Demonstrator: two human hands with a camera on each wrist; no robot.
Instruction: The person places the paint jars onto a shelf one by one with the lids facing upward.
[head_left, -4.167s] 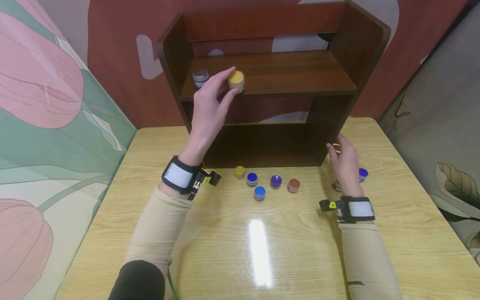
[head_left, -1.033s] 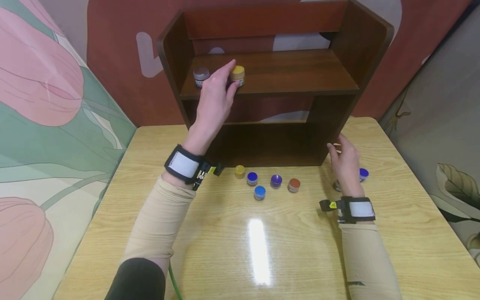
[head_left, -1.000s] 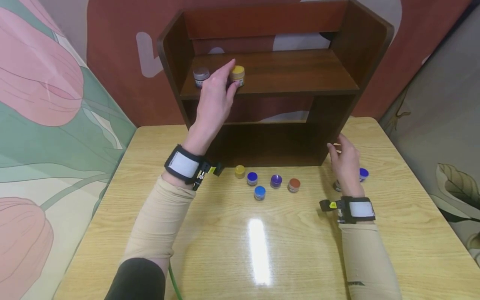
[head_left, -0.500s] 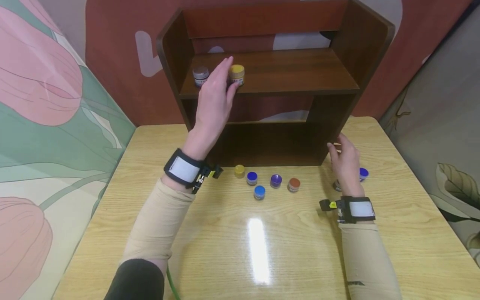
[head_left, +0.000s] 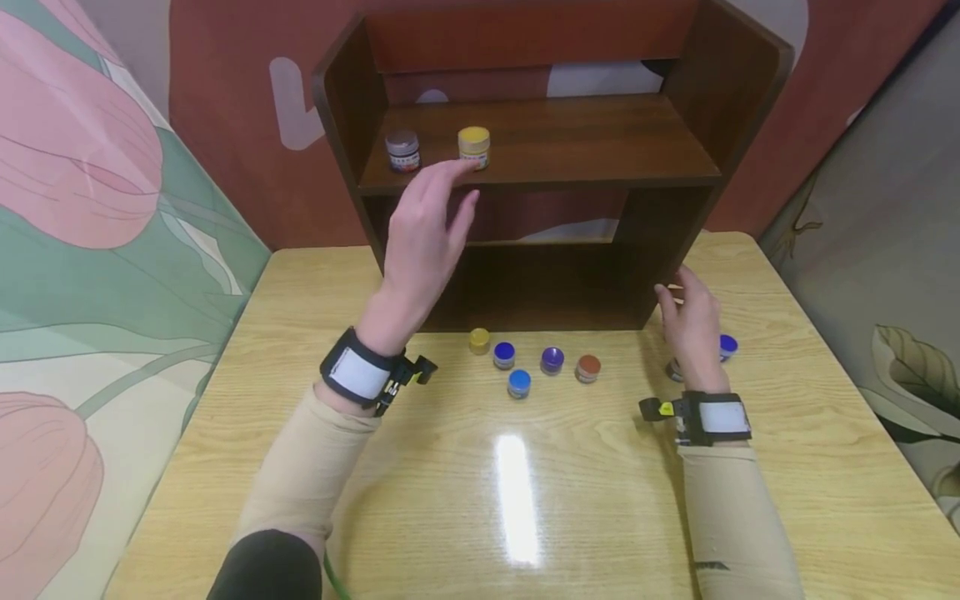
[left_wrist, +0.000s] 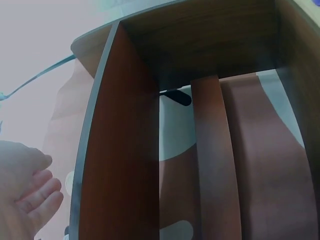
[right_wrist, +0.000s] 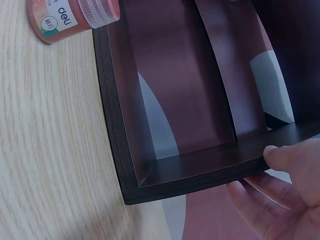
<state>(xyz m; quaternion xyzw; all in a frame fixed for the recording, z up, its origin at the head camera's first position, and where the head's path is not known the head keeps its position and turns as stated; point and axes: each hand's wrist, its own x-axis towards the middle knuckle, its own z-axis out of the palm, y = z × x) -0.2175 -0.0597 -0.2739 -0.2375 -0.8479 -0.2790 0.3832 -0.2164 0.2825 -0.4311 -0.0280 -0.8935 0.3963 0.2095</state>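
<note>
My left hand hovers just in front of the upper board, fingers relaxed and holding nothing; in the left wrist view the hand is also bare. Behind its fingertips a paint jar with a yellow lid stands upright on the upper board of the dark brown wooden shelf. A dark-lidded paint jar stands to its left. My right hand holds the shelf's right side panel low down. In the right wrist view the thumb lies on the panel's edge, with the fingers on its outer side.
On the table, in front of the shelf, stand paint jars with yellow, dark blue, light blue, purple and brown lids. A blue-purple-lidded jar and a partly hidden jar stand beside my right wrist.
My left hand brought the yellow-lidded jar down onto the upper board, let go of it and drew back down toward me. The right hand has stayed on the shelf's side.
</note>
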